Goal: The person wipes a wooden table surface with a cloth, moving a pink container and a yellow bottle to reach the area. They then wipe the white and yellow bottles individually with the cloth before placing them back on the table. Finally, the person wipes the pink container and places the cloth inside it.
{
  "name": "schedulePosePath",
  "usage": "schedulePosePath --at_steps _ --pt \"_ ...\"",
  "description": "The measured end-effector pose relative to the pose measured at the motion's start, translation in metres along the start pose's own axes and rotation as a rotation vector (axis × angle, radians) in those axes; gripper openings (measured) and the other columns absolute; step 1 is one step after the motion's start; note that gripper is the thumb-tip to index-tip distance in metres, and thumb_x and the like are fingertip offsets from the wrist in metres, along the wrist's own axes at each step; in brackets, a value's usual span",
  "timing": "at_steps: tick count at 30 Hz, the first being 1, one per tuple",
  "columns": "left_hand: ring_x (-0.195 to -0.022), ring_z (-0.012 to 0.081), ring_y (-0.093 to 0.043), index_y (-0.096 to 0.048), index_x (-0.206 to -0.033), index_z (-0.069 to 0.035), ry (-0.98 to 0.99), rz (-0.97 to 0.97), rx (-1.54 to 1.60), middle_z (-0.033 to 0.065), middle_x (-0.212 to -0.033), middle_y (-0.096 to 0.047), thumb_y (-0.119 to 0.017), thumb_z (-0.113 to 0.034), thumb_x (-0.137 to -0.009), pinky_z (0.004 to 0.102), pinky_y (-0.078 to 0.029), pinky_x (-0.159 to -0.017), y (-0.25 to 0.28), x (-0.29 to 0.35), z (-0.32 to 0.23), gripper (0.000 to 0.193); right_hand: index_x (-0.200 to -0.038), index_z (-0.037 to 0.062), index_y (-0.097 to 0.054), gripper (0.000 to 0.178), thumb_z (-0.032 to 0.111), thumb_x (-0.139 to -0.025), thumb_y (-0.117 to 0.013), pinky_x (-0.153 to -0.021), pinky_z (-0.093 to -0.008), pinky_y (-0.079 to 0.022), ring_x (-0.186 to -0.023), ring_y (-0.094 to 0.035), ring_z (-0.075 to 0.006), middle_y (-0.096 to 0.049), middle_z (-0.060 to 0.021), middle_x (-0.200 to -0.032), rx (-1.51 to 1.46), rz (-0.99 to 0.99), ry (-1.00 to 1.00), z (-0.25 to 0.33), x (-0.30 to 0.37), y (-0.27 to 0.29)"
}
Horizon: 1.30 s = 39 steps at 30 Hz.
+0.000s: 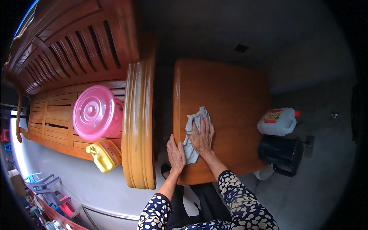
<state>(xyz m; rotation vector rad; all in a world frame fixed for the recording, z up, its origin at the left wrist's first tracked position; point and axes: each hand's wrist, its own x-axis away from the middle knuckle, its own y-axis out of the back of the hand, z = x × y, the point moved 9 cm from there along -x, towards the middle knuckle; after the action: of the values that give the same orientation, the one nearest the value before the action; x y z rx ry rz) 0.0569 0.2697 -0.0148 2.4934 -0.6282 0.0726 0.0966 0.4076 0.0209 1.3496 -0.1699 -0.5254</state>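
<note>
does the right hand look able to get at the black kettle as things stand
Probably yes: the right hand rests spread on the grey cloth, and only wooden tabletop appears to lie between it and the black kettle.

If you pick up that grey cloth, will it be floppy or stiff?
Probably floppy: the cloth lies crumpled and creased. It's likely light too, because it looks thin. Pushed, it might slide easily, since the wooden top looks smooth.
</note>
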Motion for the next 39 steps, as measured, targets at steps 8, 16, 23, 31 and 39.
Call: schedulePosePath --at_steps 8,16,23,31,39 --pt "-0.100 0.0412 -0.054 -0.021 -0.143 -0.010 0.193 0.053 -0.210 0.0208 -0.114 -0.050 -0.043 -0.031 -0.096 0.0479 -0.046 -0.081 -0.010 0.000 -0.001 0.057 -0.133 0.0115 -0.045 0.060 0.017 -0.077 -0.065 -0.108 -0.0519 -0.019 -0.137 -0.021 -0.0328 -0.028 -0.0166 -0.146 0.034 0.040 -0.003 -0.058 -0.107 -0.011" --pt "-0.106 0.0404 -0.054 -0.034 -0.139 -0.009 0.136 -0.087 -0.037 0.0196 -0.126 -0.050 -0.034 -0.032 -0.097 0.0448 -0.047 -0.084 -0.003 -0.002 0.011 0.047 -0.128 0.0212 -0.053 0.044 0.024 -0.084 -0.059 -0.107 -0.0525 -0.023 -0.134 -0.029 -0.0327 -0.034 -0.0136 -0.143 -0.107 0.083 0.233 -0.004 -0.053 -0.014" --pt "-0.103 0.0401 -0.055 -0.036 -0.138 -0.010 0.127 -0.112 -0.142 0.0197 -0.121 -0.053 -0.034 -0.025 -0.098 0.0444 -0.048 -0.083 -0.005 0.000 0.003 0.043 -0.120 0.0253 -0.059 0.049 0.037 -0.074 -0.068 -0.108 -0.0519 -0.019 -0.135 -0.026 -0.0299 -0.037 -0.0107 -0.140 -0.246 0.079 0.484 0.037 -0.038 -0.011" --pt "-0.091 0.0403 -0.058 -0.035 -0.138 -0.010 0.139 -0.124 -0.235 0.0195 -0.109 -0.056 -0.040 -0.024 -0.096 0.0461 -0.050 -0.073 0.000 -0.002 -0.005 0.044 -0.113 0.0170 -0.063 0.035 0.024 -0.079 -0.060 -0.104 -0.0523 -0.026 -0.129 -0.034 -0.0324 -0.046 -0.0131 -0.130 -0.173 -0.053 0.391 0.027 -0.158 -0.026" --pt "-0.093 0.0401 -0.058 -0.033 -0.139 -0.010 0.188 -0.068 -0.224 0.0199 -0.110 -0.055 -0.038 -0.025 -0.097 0.0462 -0.050 -0.075 -0.001 -0.003 -0.001 0.045 -0.118 0.0179 -0.058 0.036 0.027 -0.083 -0.060 -0.101 -0.0514 -0.028 -0.130 -0.031 -0.0333 -0.041 -0.0126 -0.133 -0.033 -0.207 0.184 -0.005 -0.232 -0.021"
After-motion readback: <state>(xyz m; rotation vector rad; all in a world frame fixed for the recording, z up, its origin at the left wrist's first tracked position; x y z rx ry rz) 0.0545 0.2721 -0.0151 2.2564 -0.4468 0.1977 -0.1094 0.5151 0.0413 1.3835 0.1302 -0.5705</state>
